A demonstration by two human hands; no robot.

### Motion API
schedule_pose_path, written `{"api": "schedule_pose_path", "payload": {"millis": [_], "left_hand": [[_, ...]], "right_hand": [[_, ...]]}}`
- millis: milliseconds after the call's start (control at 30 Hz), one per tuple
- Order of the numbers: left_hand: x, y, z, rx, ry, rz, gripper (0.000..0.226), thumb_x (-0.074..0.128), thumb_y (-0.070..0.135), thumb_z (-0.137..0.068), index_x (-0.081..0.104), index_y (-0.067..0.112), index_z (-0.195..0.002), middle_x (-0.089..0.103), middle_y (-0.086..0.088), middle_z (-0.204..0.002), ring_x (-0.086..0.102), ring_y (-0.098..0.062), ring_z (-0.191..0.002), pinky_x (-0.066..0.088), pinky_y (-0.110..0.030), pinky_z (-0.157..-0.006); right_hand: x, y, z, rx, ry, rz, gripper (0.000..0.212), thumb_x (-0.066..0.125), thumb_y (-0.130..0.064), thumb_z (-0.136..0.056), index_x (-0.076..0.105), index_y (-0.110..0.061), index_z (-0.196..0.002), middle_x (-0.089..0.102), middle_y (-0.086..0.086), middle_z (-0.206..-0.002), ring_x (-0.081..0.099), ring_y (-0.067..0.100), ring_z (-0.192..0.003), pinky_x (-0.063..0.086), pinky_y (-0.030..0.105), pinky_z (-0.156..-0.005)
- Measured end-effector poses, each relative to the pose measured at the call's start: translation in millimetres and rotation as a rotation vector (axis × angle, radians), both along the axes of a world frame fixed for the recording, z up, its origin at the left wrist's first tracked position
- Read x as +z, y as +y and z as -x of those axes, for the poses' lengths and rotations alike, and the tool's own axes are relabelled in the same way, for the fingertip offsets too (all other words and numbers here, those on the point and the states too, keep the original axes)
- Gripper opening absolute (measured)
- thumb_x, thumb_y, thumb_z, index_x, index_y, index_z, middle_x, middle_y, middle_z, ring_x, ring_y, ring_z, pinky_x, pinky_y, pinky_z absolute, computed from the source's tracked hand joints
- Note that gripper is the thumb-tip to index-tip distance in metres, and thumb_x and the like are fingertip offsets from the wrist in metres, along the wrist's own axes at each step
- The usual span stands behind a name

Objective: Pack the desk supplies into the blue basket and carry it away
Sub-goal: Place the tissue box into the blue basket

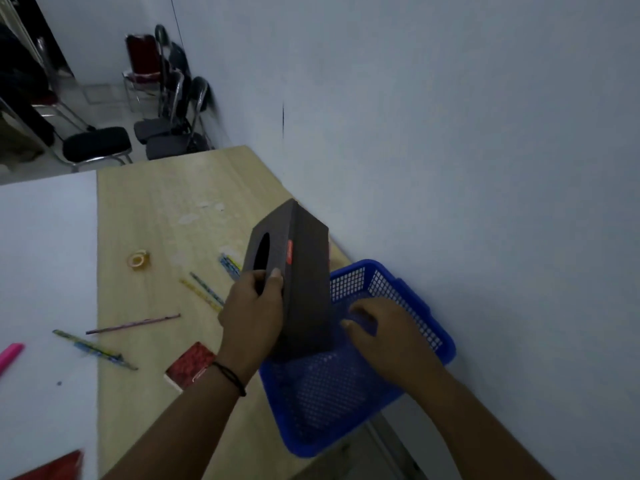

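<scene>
left hand [251, 315] has a solid grab on the near end of a dark grey tissue box [304, 271], thumb and fingers [275, 277] curled over the edge right by the oval slot on top, so that hand is closed on it. box is tipped up on end, lower end down inside the blue basket [415, 306] and the upper end leaning up and away toward the wall [450, 116]. there's a small red label on the box's long edge. right hand [377, 327] is in the basket just beside the box, fingers loosely bent and spread over the mesh; looks like it's not gripping anything, though it's a bit blurry so can't say if the fingertips touch the box. basket sits at the right edge of the wooden desk [166, 220], up against the wall, and its near corner hangs past the desk edge. left wrist has a thin black band [230, 375] on it. still out on the desk: a small red patterned notebook [190, 363] just left of the left forearm, a roll of clear tape [138, 260] further back, and several pencils [204, 292] scattered between them, one thin dark one [133, 323] lying by itself. over on the white surface [45, 271] to the left there's a patterned pencil [95, 349] crossing the seam, a pink marker [10, 355] at the frame edge, and something red [55, 467] in the bottom corner, too blurred to tell. black chairs [100, 143] stacked up in the back.
</scene>
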State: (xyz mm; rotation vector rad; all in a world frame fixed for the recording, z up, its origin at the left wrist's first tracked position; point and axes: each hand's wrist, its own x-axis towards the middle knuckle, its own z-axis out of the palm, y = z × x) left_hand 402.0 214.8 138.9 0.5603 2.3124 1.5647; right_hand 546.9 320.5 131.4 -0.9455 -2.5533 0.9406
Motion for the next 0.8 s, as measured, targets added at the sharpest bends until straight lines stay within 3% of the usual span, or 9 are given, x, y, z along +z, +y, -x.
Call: {"api": "schedule_pose_path", "payload": {"millis": [167,367,400,500,567,633,733,800], "left_hand": [[-2,19,-52,-0.040,-0.070,0.007,0.024,0.046,0.033,-0.097,0.046,0.037,-0.074,0.052,0.009,-0.075,0.053,-0.015,-0.070,0.050,-0.043,-0.077],[-8,37,-85,-0.091,-0.168,0.046,0.007,0.045,0.032,-0.097,0.050,0.028,-0.094,0.053,0.014,-0.084,0.055,-0.009,-0.080,0.051,-0.037,-0.081],[-8,39,-89,-0.101,-0.180,0.049,0.009,0.046,0.031,-0.097,0.051,0.028,-0.091,0.055,0.012,-0.085,0.056,-0.010,-0.080,0.052,-0.038,-0.080],[-9,46,-100,-0.128,-0.198,0.044,0.011,0.049,0.028,-0.096,0.058,0.022,-0.094,0.063,0.003,-0.092,0.061,-0.017,-0.086,0.053,-0.042,-0.083],[-12,50,-104,-0.147,-0.211,0.037,0.018,0.049,0.022,-0.096,0.062,0.014,-0.105,0.065,-0.003,-0.101,0.062,-0.019,-0.093,0.052,-0.043,-0.088],[-13,52,-106,-0.187,-0.246,0.022,0.022,0.045,0.011,-0.097,0.061,0.014,-0.112,0.065,-0.001,-0.104,0.061,-0.020,-0.098,0.052,-0.041,-0.091],[-15,53,-101,-0.268,-0.269,0.030,0.040,0.035,-0.004,-0.094,0.066,0.015,-0.109,0.068,-0.004,-0.108,0.063,-0.021,-0.099,0.054,-0.037,-0.090],[-15,52,-93,-0.285,-0.331,0.008,0.041,0.034,-0.001,-0.097,0.069,0.021,-0.096,0.070,-0.004,-0.099,0.065,-0.013,-0.087,0.056,-0.021,-0.077]], "right_hand": [[3,16,-38,-0.040,0.047,0.055,0.031,0.059,-0.034,-0.089,0.059,-0.018,-0.115,0.058,-0.004,-0.112,0.051,0.006,-0.099,0.038,0.018,-0.085],[7,27,-63,-0.100,0.023,0.289,0.060,0.056,-0.056,-0.082,0.049,-0.024,-0.133,0.051,-0.004,-0.135,0.049,0.010,-0.118,0.042,0.025,-0.095],[10,27,-65,-0.105,0.017,0.377,0.066,0.056,-0.059,-0.080,0.044,-0.026,-0.136,0.050,-0.006,-0.134,0.049,0.008,-0.116,0.043,0.023,-0.092],[13,33,-67,-0.078,0.012,0.633,0.070,0.055,-0.060,-0.079,0.035,-0.032,-0.140,0.050,-0.015,-0.117,0.048,-0.002,-0.091,0.040,0.007,-0.065],[7,38,-67,-0.062,0.011,0.737,0.063,0.057,-0.061,-0.076,0.035,-0.042,-0.132,0.051,-0.018,-0.117,0.050,0.001,-0.093,0.041,0.012,-0.067],[0,42,-65,-0.053,0.012,0.800,0.048,0.063,-0.057,-0.075,0.039,-0.047,-0.115,0.052,-0.022,-0.103,0.052,-0.002,-0.088,0.047,0.017,-0.070],[-11,49,-61,-0.097,0.048,0.860,0.058,0.072,-0.049,-0.072,0.046,-0.036,-0.123,0.060,-0.011,-0.106,0.063,0.011,-0.094,0.054,0.026,-0.076],[-19,55,-58,-0.142,0.050,0.871,0.072,0.074,-0.044,-0.071,0.042,-0.027,-0.134,0.058,0.000,-0.117,0.063,0.017,-0.096,0.053,0.026,-0.070]]}}
